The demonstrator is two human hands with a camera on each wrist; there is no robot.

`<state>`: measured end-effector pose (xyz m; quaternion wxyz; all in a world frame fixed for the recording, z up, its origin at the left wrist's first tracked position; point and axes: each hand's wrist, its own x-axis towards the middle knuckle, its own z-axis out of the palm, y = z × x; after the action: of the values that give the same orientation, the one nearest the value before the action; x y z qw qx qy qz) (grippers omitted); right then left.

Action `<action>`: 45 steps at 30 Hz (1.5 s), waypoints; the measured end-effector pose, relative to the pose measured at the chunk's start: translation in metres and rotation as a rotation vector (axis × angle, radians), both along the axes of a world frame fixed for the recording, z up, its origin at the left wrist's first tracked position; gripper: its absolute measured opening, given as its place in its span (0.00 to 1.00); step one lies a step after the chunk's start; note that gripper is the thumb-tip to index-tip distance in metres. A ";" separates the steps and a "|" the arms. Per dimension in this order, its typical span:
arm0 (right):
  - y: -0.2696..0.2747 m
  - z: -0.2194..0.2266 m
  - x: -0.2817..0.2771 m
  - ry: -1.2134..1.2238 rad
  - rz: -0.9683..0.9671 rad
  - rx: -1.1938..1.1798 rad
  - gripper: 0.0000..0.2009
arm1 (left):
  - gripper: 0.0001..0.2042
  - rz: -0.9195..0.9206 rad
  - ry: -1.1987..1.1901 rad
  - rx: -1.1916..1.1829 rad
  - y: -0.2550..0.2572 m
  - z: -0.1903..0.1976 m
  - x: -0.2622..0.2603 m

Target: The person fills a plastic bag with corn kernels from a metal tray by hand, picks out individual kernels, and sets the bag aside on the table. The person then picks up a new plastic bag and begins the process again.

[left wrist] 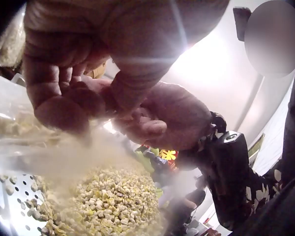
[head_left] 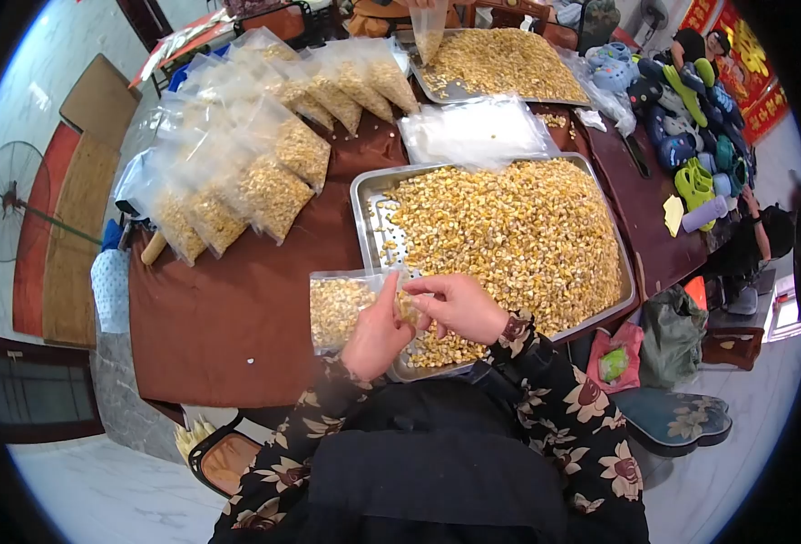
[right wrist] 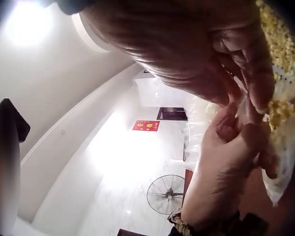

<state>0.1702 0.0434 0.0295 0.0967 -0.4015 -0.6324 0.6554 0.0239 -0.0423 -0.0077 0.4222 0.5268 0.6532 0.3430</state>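
Observation:
A clear plastic bag (head_left: 335, 313) partly filled with pale yellow corn kernels lies at the near left corner of a perforated metal tray (head_left: 359, 218). My left hand (head_left: 375, 334) grips the bag's right end, its index finger pointing forward. From the right, my right hand (head_left: 462, 306) pinches the same end between thumb and fingers. In the right wrist view, the fingertips of my right hand (right wrist: 196, 54) and left hand (right wrist: 226, 167) meet at the plastic, and the bag (right wrist: 280, 162) hangs beside them. Loose corn kernels (head_left: 518, 245) are heaped in the tray.
Many filled bags (head_left: 278, 190) stand at the table's back left. A stack of flat bags (head_left: 478, 131) lies behind the tray. Farther back, another person's hand (head_left: 428, 4) holds a bag over a second corn tray (head_left: 500, 98). Brown cloth (head_left: 219, 335) covers the table at left.

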 end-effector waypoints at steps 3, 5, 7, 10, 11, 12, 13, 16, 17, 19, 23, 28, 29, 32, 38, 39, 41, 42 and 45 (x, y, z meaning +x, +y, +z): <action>0.007 -0.004 0.008 -0.071 -0.020 0.096 0.13 | 0.36 -0.014 0.006 -0.020 -0.001 -0.002 -0.001; 0.014 -0.029 0.021 -0.096 -0.043 0.187 0.13 | 0.36 -0.007 0.001 0.045 -0.001 -0.006 0.000; 0.017 -0.069 0.035 -0.287 0.161 0.807 0.12 | 0.36 -0.012 -0.003 0.049 -0.001 -0.005 0.000; 0.007 -0.081 0.037 -0.476 0.330 0.893 0.14 | 0.35 -0.015 -0.006 0.042 0.000 -0.002 0.000; 0.003 -0.087 0.037 -0.513 0.447 1.043 0.15 | 0.35 -0.015 -0.006 0.032 0.000 -0.001 0.000; -0.002 -0.101 0.040 -0.464 0.444 1.165 0.17 | 0.35 -0.014 -0.004 0.030 -0.001 -0.001 0.000; -0.008 -0.100 0.039 -0.461 0.443 1.164 0.17 | 0.35 -0.014 0.000 0.038 -0.001 -0.001 0.000; -0.019 -0.090 0.036 -0.584 0.683 1.045 0.15 | 0.35 -0.016 0.005 0.047 0.000 -0.001 0.000; -0.022 -0.095 0.038 -0.584 0.681 1.045 0.15 | 0.35 -0.017 0.005 0.047 0.000 -0.001 0.000; -0.028 -0.106 0.040 -0.544 0.669 0.971 0.16 | 0.35 -0.020 0.000 0.054 0.001 0.000 0.000; -0.032 -0.112 0.041 -0.542 0.585 0.762 0.17 | 0.35 -0.022 0.011 0.049 0.001 -0.001 0.001; 0.001 -0.103 0.045 -0.454 0.389 0.413 0.15 | 0.35 -0.013 0.004 0.069 0.000 -0.004 0.000; 0.009 -0.099 0.047 -0.369 0.353 0.417 0.14 | 0.35 -0.015 0.002 0.073 0.001 -0.004 0.000; 0.027 -0.068 0.045 -0.263 0.267 0.182 0.13 | 0.35 -0.014 -0.008 0.046 0.001 -0.003 0.001; 0.030 -0.027 0.021 -0.162 0.201 0.012 0.17 | 0.35 -0.023 0.014 0.080 0.001 -0.005 0.000; 0.027 -0.023 0.015 -0.162 0.203 0.013 0.17 | 0.35 -0.022 0.014 0.081 0.001 -0.007 0.000; 0.022 -0.021 0.005 -0.140 0.222 0.244 0.18 | 0.35 -0.017 0.016 0.088 0.000 -0.010 -0.001; 0.021 -0.028 0.003 -0.109 0.246 0.339 0.18 | 0.35 -0.014 0.017 0.089 0.000 -0.009 -0.001; 0.022 -0.021 -0.001 -0.109 0.166 0.266 0.15 | 0.35 -0.008 0.012 0.066 0.000 -0.007 -0.002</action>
<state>0.1696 0.0652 0.0083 0.0601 -0.3665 -0.7488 0.5490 0.0223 -0.0425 -0.0151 0.4021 0.5451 0.6418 0.3596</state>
